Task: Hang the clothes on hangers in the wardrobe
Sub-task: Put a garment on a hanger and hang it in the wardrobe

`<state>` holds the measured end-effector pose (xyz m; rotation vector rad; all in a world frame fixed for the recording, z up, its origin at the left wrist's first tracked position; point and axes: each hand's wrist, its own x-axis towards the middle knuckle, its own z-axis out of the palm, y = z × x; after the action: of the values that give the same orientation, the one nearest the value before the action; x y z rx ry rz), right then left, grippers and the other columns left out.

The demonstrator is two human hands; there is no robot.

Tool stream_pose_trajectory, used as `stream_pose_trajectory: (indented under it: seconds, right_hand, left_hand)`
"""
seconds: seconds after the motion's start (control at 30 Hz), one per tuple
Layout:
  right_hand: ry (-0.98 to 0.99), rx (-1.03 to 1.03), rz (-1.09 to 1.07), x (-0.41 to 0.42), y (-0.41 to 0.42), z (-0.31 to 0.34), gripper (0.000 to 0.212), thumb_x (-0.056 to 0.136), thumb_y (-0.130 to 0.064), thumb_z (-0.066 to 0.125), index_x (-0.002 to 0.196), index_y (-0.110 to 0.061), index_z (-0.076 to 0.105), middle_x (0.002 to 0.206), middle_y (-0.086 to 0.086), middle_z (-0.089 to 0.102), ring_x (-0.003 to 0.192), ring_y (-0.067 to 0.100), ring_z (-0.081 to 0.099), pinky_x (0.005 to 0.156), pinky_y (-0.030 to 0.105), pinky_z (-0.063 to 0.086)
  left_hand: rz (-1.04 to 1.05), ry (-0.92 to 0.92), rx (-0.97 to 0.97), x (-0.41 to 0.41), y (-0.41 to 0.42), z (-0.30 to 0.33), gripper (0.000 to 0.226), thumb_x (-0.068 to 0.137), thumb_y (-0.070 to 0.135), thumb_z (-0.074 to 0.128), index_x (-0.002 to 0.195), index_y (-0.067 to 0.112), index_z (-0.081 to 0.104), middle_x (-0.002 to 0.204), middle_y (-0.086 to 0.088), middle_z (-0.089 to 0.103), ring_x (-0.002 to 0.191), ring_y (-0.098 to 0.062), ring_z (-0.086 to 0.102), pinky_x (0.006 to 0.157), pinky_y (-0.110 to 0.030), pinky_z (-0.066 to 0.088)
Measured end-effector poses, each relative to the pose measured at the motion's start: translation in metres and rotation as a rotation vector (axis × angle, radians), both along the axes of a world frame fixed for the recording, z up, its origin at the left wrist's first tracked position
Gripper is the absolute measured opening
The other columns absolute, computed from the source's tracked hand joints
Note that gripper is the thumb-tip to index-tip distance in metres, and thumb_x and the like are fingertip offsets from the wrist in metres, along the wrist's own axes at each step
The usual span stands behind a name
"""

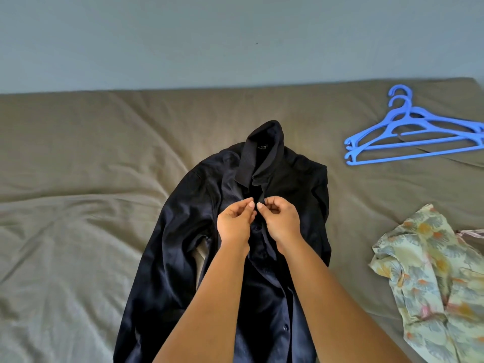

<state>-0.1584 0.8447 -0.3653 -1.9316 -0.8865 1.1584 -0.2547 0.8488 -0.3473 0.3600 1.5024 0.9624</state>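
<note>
A black long-sleeved shirt (183, 231) lies flat on the bed, collar pointing away from me, its button placket running down the middle. My left hand (235, 221) and my right hand (280, 218) meet over the upper chest of the shirt. Each hand pinches the placket fabric between thumb and fingers, just below the collar. Two blue plastic hangers (411, 137) lie stacked on the bed at the far right, well away from both hands.
The bed is covered with an olive-brown sheet (78, 179), wrinkled on the left. A light floral garment (432, 271) lies crumpled at the right, with a bit of another cloth (471, 235) beside it. A pale blue-grey wall (235, 35) rises behind the bed.
</note>
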Motion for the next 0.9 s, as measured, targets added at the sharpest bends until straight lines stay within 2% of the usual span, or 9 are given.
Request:
stream_pose_trajectory:
  seconds: [0.2, 0.4, 0.47, 0.53, 0.63, 0.73, 0.8, 0.83, 0.9]
  right_hand:
    - [-0.089, 0.018, 0.019, 0.0, -0.002, 0.0, 0.012, 0.09, -0.022, 0.065, 0.101, -0.017, 0.067, 0.094, -0.002, 0.067, 0.087, 0.01, 0.064, 0.073, 0.017, 0.05]
    - [-0.211, 0.119, 0.075, 0.001, -0.004, 0.004, 0.017, 0.087, -0.019, 0.07, 0.102, -0.011, 0.072, 0.091, -0.003, 0.069, 0.082, 0.007, 0.065, 0.077, 0.019, 0.053]
    - [-0.123, 0.108, 0.06, 0.002, -0.007, 0.0, 0.018, 0.088, -0.016, 0.068, 0.105, -0.01, 0.072, 0.093, -0.002, 0.071, 0.084, 0.007, 0.068, 0.081, 0.022, 0.055]
    - [0.06, 0.063, 0.043, 0.003, -0.008, -0.002, 0.018, 0.089, -0.008, 0.065, 0.106, -0.008, 0.072, 0.095, 0.003, 0.073, 0.086, 0.011, 0.071, 0.083, 0.028, 0.057]
    - [0.205, 0.038, -0.011, 0.008, -0.003, 0.002, 0.013, 0.086, -0.001, 0.067, 0.099, -0.002, 0.072, 0.09, 0.013, 0.073, 0.082, 0.017, 0.072, 0.079, 0.027, 0.058]
    - [0.137, 0.043, 0.006, 0.014, 0.007, 0.008, 0.007, 0.082, -0.004, 0.073, 0.089, -0.003, 0.073, 0.078, 0.01, 0.073, 0.074, 0.017, 0.072, 0.07, 0.024, 0.058]
    - [0.05, 0.043, 0.089, 0.016, 0.011, 0.009, 0.006, 0.079, -0.007, 0.076, 0.085, -0.006, 0.074, 0.075, 0.007, 0.072, 0.071, 0.015, 0.071, 0.068, 0.024, 0.058]
    - [0.044, 0.031, 0.123, 0.018, 0.013, 0.009, 0.007, 0.078, -0.008, 0.077, 0.084, -0.007, 0.073, 0.075, 0.007, 0.072, 0.07, 0.014, 0.071, 0.067, 0.023, 0.058]
    - [0.158, -0.014, 0.159, 0.025, 0.017, 0.012, 0.006, 0.079, -0.007, 0.077, 0.083, -0.007, 0.071, 0.074, 0.007, 0.071, 0.068, 0.014, 0.068, 0.066, 0.021, 0.055]
  left_hand:
    - [-0.05, 0.03, 0.019, 0.0, 0.0, 0.005, 0.01, 0.087, 0.001, 0.067, 0.09, 0.01, 0.071, 0.083, -0.005, 0.073, 0.078, -0.011, 0.071, 0.074, -0.02, 0.057]
    - [-0.06, 0.081, -0.006, 0.002, 0.003, 0.003, 0.006, 0.088, 0.008, 0.069, 0.09, 0.013, 0.072, 0.086, -0.002, 0.072, 0.08, -0.01, 0.068, 0.071, -0.019, 0.055]
    - [-0.066, 0.098, -0.011, 0.002, 0.005, 0.002, 0.006, 0.087, 0.006, 0.069, 0.089, 0.012, 0.072, 0.083, -0.001, 0.072, 0.079, -0.01, 0.068, 0.071, -0.019, 0.056]
    - [-0.112, 0.14, -0.019, 0.0, 0.01, 0.001, 0.007, 0.086, 0.007, 0.07, 0.085, 0.013, 0.072, 0.082, -0.002, 0.072, 0.08, -0.013, 0.068, 0.074, -0.022, 0.058]
    - [-0.198, 0.186, -0.028, -0.002, 0.017, 0.0, 0.011, 0.085, 0.01, 0.07, 0.074, 0.015, 0.072, 0.081, -0.007, 0.073, 0.081, -0.017, 0.068, 0.083, -0.032, 0.058]
    - [-0.323, 0.26, 0.032, -0.002, 0.02, -0.001, 0.01, 0.084, 0.021, 0.073, 0.075, 0.017, 0.074, 0.077, -0.004, 0.074, 0.077, -0.013, 0.069, 0.079, -0.029, 0.058]
    - [-0.372, 0.296, 0.03, -0.004, 0.026, -0.004, 0.01, 0.086, 0.019, 0.072, 0.076, 0.018, 0.074, 0.079, -0.005, 0.074, 0.081, -0.017, 0.071, 0.078, -0.029, 0.058]
    - [-0.359, 0.269, -0.005, -0.007, 0.03, -0.005, 0.011, 0.087, 0.015, 0.071, 0.076, 0.016, 0.072, 0.08, -0.007, 0.073, 0.083, -0.019, 0.07, 0.076, -0.028, 0.058]
    - [-0.348, 0.139, -0.082, -0.012, 0.037, -0.006, 0.009, 0.089, 0.01, 0.067, 0.08, 0.011, 0.069, 0.082, -0.005, 0.069, 0.081, -0.016, 0.066, 0.07, -0.022, 0.054]
